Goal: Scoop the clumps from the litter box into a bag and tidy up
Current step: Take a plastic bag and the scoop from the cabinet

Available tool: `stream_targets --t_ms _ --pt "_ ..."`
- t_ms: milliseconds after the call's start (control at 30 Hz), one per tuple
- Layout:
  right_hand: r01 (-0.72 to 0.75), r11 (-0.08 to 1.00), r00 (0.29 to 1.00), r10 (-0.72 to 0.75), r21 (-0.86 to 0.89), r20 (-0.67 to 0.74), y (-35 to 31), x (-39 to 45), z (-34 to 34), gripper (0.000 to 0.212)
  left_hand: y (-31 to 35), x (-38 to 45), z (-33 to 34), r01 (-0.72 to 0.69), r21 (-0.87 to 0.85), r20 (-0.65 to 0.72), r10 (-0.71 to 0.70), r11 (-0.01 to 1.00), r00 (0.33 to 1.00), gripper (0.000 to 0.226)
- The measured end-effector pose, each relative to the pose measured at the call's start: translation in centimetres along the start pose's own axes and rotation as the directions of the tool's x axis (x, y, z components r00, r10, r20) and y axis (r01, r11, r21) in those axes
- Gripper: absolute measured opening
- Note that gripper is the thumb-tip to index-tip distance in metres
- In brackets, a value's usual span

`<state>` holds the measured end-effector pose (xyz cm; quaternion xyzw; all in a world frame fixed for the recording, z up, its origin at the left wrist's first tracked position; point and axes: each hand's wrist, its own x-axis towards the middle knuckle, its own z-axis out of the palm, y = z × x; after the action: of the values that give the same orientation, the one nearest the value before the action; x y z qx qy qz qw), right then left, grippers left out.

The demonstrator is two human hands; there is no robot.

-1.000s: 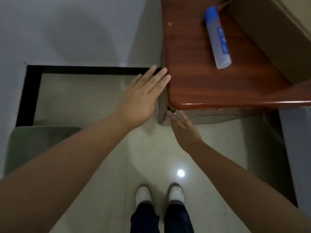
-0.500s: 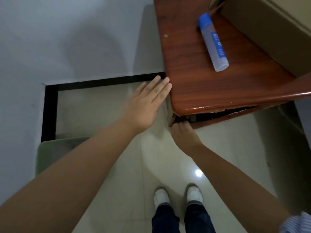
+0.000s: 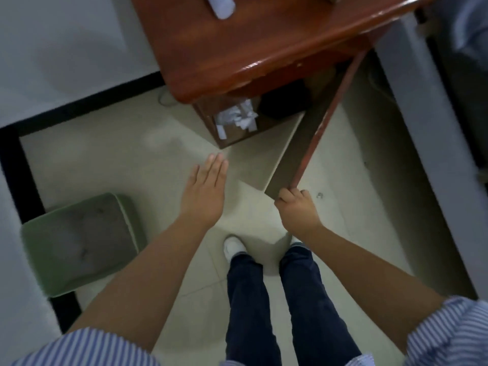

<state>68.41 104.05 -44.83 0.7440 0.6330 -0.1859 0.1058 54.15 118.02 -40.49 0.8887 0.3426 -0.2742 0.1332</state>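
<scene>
A green litter box (image 3: 79, 244) with grey litter sits on the floor at the lower left, against the wall. My right hand (image 3: 297, 210) grips the free edge of a red-brown cabinet door (image 3: 314, 136), which stands swung wide under the wooden cabinet top (image 3: 264, 40). Inside the cabinet lie crumpled white bits, perhaps paper or plastic (image 3: 237, 118), beside a dark object (image 3: 285, 101). My left hand (image 3: 204, 191) hovers flat, fingers together, above the floor in front of the cabinet, holding nothing. No scoop is in sight.
A translucent bottle (image 3: 221, 5) lies on the cabinet top at the upper edge. Grey furniture (image 3: 427, 154) runs along the right. My feet in white shoes (image 3: 233, 245) stand on pale tiles, and a black baseboard (image 3: 79, 104) borders the white wall.
My right hand has pulled the cabinet door from nearly shut to wide open. The view dropped down, bringing the litter box into full sight, and my left hand came off the cabinet corner.
</scene>
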Motion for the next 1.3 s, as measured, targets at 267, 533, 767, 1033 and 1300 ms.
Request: stream_targets --t_ms 267,533,767,1033,1300 --pt "-0.501 0.722 0.853 0.505 0.477 0.132 10.6 -7.8 1.1 0.009 13.5 4.4 0.0 -0.185 0.031 -0.017 0.186 0.982 0.982 0.059" --pt "-0.719 0.518 0.652 0.733 0.463 0.194 21.8 -12.5 4.2 0.024 29.5 12.1 -1.8 -0.382 0.111 -0.062 0.39 0.918 0.919 0.073" --pt "-0.774 0.549 0.604 0.79 0.315 0.105 28.4 -12.1 4.1 0.032 35.2 15.8 -3.1 -0.391 0.101 -0.093 0.4 0.915 0.912 0.078" --pt "-0.57 0.812 0.809 0.582 0.128 -0.084 23.0 -4.9 2.6 0.068 21.7 14.2 2.5 -0.045 -0.039 -0.049 0.043 0.998 0.998 0.062" --pt "-0.128 0.988 0.973 0.141 0.082 -0.18 13.5 10.0 10.2 0.049 7.9 16.8 11.7 0.188 -0.045 -0.112 -0.192 0.981 0.975 0.054"
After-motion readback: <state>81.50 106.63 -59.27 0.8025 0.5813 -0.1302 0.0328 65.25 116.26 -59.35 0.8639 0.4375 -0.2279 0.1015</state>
